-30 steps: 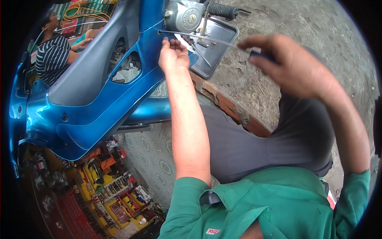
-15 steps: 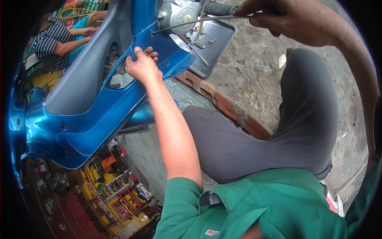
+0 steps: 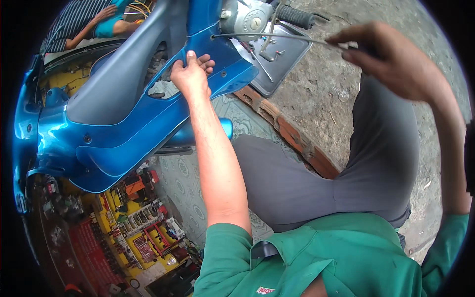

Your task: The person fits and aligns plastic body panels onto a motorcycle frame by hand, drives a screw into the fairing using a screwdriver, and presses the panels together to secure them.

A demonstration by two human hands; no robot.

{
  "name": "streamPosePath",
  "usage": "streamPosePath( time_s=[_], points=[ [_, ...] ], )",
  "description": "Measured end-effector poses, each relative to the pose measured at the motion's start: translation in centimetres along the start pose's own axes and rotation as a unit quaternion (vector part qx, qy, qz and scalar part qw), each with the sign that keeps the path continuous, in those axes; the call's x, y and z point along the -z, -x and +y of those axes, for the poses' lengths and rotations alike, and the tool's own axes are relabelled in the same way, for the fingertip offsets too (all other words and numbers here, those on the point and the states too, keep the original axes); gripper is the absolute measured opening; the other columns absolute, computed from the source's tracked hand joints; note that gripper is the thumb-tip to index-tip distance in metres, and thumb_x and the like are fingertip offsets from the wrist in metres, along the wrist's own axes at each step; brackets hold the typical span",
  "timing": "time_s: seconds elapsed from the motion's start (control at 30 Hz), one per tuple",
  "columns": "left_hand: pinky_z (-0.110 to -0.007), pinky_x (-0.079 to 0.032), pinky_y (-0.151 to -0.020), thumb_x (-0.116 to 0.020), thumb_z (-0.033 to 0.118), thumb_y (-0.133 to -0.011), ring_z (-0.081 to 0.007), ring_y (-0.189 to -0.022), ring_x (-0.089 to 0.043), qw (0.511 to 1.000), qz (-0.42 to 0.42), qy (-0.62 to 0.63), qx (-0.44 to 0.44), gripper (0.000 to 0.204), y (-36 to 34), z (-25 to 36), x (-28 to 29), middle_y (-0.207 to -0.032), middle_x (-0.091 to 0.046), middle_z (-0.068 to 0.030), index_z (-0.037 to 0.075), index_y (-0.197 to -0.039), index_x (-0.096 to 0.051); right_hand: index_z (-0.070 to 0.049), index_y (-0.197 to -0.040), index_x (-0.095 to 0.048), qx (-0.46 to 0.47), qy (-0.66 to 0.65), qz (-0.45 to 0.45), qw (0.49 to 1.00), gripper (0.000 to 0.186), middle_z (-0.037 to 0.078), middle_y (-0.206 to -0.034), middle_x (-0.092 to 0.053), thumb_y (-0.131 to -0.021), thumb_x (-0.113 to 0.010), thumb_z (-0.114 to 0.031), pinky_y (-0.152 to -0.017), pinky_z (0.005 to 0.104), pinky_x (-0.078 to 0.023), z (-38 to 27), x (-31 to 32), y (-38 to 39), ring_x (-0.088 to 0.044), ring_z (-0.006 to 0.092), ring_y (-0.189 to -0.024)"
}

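Observation:
A glossy blue motorbike body panel with a grey inner section spans the left and upper middle. My left hand is closed on the panel's rim beside its opening, thumb up and fingers curled. My right hand, slightly blurred, holds the outer end of a long thin metal rod tool; any handle is hidden by the fingers. The rod runs nearly level to the left, and its far tip meets a screw hole in the panel's upper part. Behind the rod sits a round silver engine cover.
A dark metal tray with a screwdriver and small parts lies on rough concrete beyond a brick edge. A ribbed rubber footpeg juts out near the rod. Tools fill a yellow-lined box at lower left. Another person in stripes is at upper left.
My right hand has dropped lower and shifted right, its fingers arranged differently on the rod's end. The bike appears further right and higher in view. My left hand stays on the panel.

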State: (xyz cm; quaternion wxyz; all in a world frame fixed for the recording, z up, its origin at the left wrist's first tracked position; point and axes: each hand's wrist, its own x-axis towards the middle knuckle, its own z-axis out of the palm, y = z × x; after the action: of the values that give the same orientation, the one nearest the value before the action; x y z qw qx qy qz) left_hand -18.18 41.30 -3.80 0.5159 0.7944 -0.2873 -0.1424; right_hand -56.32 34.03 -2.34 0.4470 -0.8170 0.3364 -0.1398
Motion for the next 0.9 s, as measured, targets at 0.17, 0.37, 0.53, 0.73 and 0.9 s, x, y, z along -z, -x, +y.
streamPosePath(
  time_s=[0.17,0.37,0.53,0.73,0.9],
  points=[
    [-0.027,-0.054,-0.053,-0.057,0.016,-0.106,-0.0209,-0.065,-0.071,0.999,-0.046,0.014,0.018,0.051,-0.5,-0.3,2.7,-0.089,-0.072,-0.0205,-0.018,-0.139,-0.037,0.002,-0.131,-0.062,-0.036,-0.158,0.015,0.987,0.04,0.02,-0.094,-0.07,-0.092,-0.057,-0.006,-0.083,0.0363,-0.056,-2.7,-4.4,3.9,-0.069,0.0223,-0.086],
    [-0.028,-0.043,-0.049,-0.059,0.029,-0.106,-0.0139,-0.056,-0.054,0.985,-0.019,0.168,0.046,0.047,1.5,-1.1,2.6,-0.075,-0.057,-0.0068,-0.008,-0.132,-0.047,-0.003,-0.137,-0.06,-0.116,-0.264,-0.012,0.958,0.042,0.011,-0.106,-0.067,-0.095,-0.06,0.0,-0.089,0.0298,-0.048,-4.3,-7.1,6.1,-0.06,0.0138,-0.097],
    [-0.029,-0.035,-0.047,-0.06,0.035,-0.106,-0.0104,-0.053,-0.039,0.997,-0.042,0.025,0.053,0.038,0.0,0.7,3.1,-0.07,-0.045,-0.0019,-0.001,-0.115,-0.051,0.001,-0.136,-0.058,-0.096,-0.312,0.019,0.945,0.04,0.01,-0.105,-0.068,-0.097,-0.059,0.0,-0.089,0.03,-0.049,-4.3,-9.3,6.1,-0.06,0.0131,-0.097],
    [-0.027,-0.034,-0.046,-0.061,0.039,-0.106,-0.0105,-0.053,-0.04,0.989,-0.083,0.008,0.126,0.04,-2.4,1.2,2.7,-0.069,-0.046,-0.003,0.001,-0.097,-0.049,0.002,-0.136,-0.058,-0.095,-0.37,0.018,0.924,0.038,0.009,-0.105,-0.067,-0.098,-0.059,-0.001,-0.09,0.0296,-0.049,-4.3,-10.8,5.6,-0.059,0.0116,-0.098],
    [-0.027,-0.035,-0.044,-0.061,0.038,-0.106,-0.0107,-0.051,-0.042,0.99,-0.07,0.005,0.122,0.043,-2.5,1.2,2.0,-0.067,-0.049,-0.0053,0.0,-0.089,-0.048,0.002,-0.138,-0.056,-0.128,-0.447,-0.026,0.885,0.04,0.006,-0.102,-0.064,-0.099,-0.059,-0.003,-0.086,0.0279,-0.05,-5.1,-11.1,6.1,-0.059,0.0091,-0.095]
  ],
)
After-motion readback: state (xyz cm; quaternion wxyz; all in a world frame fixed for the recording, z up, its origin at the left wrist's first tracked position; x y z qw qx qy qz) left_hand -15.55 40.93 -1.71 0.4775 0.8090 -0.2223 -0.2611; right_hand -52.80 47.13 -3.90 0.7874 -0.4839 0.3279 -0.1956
